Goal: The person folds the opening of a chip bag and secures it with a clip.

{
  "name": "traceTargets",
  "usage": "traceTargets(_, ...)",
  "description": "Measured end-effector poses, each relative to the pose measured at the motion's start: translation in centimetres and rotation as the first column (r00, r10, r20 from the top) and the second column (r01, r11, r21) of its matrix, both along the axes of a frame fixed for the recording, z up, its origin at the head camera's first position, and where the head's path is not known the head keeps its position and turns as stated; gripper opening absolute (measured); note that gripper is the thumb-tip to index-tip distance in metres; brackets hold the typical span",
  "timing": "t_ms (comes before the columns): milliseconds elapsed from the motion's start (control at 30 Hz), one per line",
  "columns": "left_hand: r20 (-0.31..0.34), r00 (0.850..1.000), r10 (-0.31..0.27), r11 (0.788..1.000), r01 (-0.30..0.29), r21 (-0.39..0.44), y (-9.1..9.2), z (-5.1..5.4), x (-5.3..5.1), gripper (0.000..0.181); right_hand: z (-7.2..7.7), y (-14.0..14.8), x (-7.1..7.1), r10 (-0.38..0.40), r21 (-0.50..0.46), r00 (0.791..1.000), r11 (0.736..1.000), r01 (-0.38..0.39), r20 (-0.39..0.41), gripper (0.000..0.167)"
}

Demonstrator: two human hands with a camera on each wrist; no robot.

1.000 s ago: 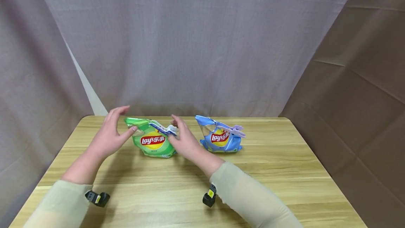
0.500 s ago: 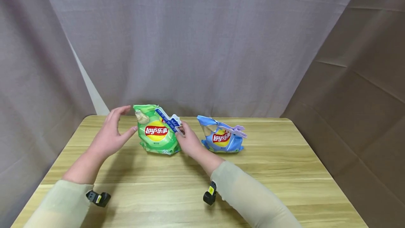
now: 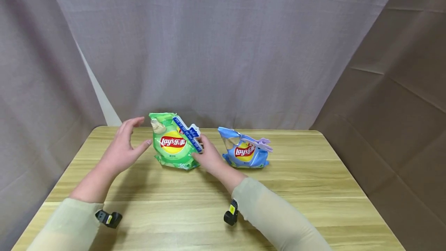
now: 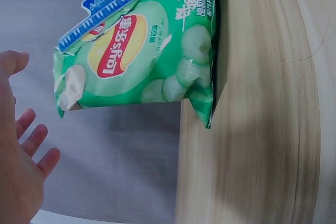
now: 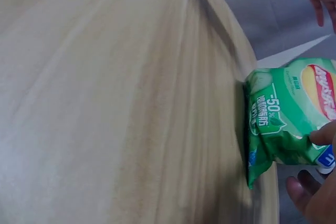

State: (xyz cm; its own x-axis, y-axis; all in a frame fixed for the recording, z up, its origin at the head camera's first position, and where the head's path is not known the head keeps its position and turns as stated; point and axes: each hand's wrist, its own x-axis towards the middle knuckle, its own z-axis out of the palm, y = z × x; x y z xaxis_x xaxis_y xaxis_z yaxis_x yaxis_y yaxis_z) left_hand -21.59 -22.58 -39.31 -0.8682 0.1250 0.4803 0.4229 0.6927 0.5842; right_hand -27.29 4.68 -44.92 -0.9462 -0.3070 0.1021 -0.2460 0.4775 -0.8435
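Observation:
A green Lay's chip bag [image 3: 170,150] stands upright on the table, its upper right corner folded under a blue-and-white sealing clip [image 3: 188,134] that runs diagonally. My right hand [image 3: 210,156] grips the bag's right edge by the clip's lower end. Its thumb [image 5: 324,135] lies on the front, the other fingers partly behind. To the left of the bag, apart from it, my left hand [image 3: 122,148] is held with fingers spread and nothing in them. Right of my right hand sits a blue Lay's chip bag [image 3: 244,156] with a lilac clip [image 3: 258,143] on its top.
The wooden table [image 3: 296,196] ends just behind both bags, where a grey curtain [image 3: 223,49] hangs. Brown cloth [image 3: 400,107] borders the right side.
The green bag has tipped up from a slanted lean to standing taller, slightly further right, with my right hand following. My left hand has hardly moved, and the blue bag stays put.

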Motion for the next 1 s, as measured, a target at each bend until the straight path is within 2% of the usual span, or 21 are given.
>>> traceTargets(200, 0.014, 1.000, 0.007, 1.000, -0.007, -0.001, 0.10, -0.19, 0.08, 0.070, -0.55, -0.18, 0.46, 0.040, 0.150, 0.999, 0.988, -0.039, 0.000, 0.058)
traceTargets(367, 0.021, 1.000, 0.011, 1.000, -0.012, 0.009, 0.25, -0.04, 0.27, 0.070, -0.54, -0.31, 0.65, 0.084, 0.264, 0.996, 0.962, -0.073, -0.028, 0.053)
traceTargets(533, 0.020, 1.000, 0.007, 1.000, -0.008, 0.019, 0.33, 0.26, 0.38, 0.070, -0.29, -0.42, 0.56, 0.086, 0.347, 0.996, 0.935, -0.070, -0.033, 0.048)
traceTargets(667, 0.013, 1.000, -0.003, 1.000, 0.003, 0.029, 0.33, 0.44, 0.46, 0.070, -0.31, -0.43, 0.46, 0.109, 0.341, 0.994, 0.935, -0.101, -0.004, 0.047)
traceTargets(867, 0.006, 1.000, 0.008, 0.999, -0.008, 0.044, 0.31, 0.52, 0.53, 0.069, -0.46, -0.13, 0.21, 0.100, 0.238, 0.994, 0.966, -0.105, 0.033, 0.057)
traceTargets(1000, -0.017, 1.000, 0.014, 0.998, -0.013, 0.059, 0.24, 0.68, 0.52, 0.069, -0.32, 0.08, 0.17, 0.102, 0.209, 0.994, 0.972, -0.107, 0.032, 0.065)
